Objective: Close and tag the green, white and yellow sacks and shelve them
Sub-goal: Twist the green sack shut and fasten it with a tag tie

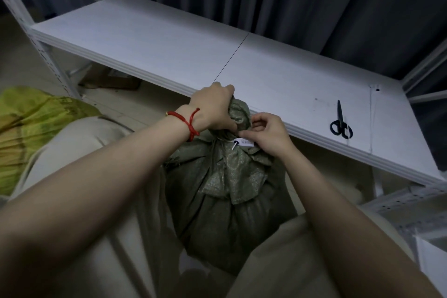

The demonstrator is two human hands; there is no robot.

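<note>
A full green woven sack [225, 213] stands upright between my knees, its neck gathered and tied. My left hand [214, 106], with a red cord at the wrist, grips the bunched top of the sack. My right hand [266, 132] pinches at the neck, right beside a small white tag [244, 142] that hangs from the tie. A yellow-green sack [36, 126] lies on the floor at the left. I see no white sack.
A white shelf board [183, 41] runs across in front of the sack, at the height of its top. Black scissors [340, 122] lie on the board at the right. Dark curtains hang behind. White rack uprights stand at both ends.
</note>
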